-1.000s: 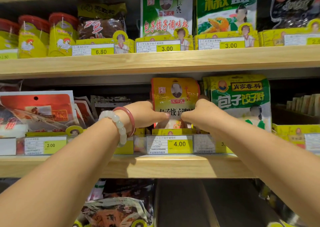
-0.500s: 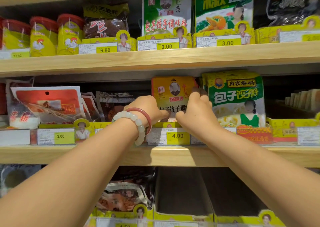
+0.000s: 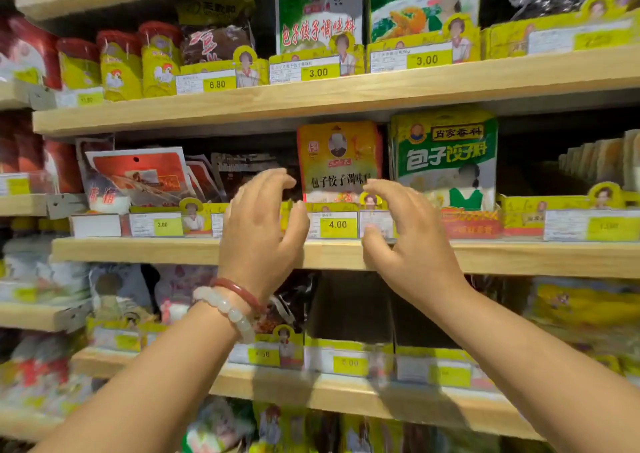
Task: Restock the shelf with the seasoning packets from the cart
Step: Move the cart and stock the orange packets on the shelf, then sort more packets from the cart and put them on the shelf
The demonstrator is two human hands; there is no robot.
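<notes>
A yellow seasoning packet (image 3: 339,158) stands upright on the middle wooden shelf (image 3: 346,253), behind a 4.00 price tag (image 3: 337,225). My left hand (image 3: 259,231), with bead bracelets at the wrist, hovers in front of the shelf edge just left of the packet, fingers loosely curved and holding nothing. My right hand (image 3: 405,241) is level with it just right of the packet, also empty with fingers relaxed. Neither hand touches the packet. The cart is out of view.
A green and white packet (image 3: 446,158) stands right of the yellow one. Red and dark packets (image 3: 138,175) lean at the left. The upper shelf (image 3: 346,92) carries yellow jars (image 3: 121,68) and green packets (image 3: 318,13). A lower shelf (image 3: 346,393) holds more packets.
Both hands have let go of the yellow packet and drawn back towards me, out of the shelf. The packet stays upright in its slot. The view has shifted down and back.
</notes>
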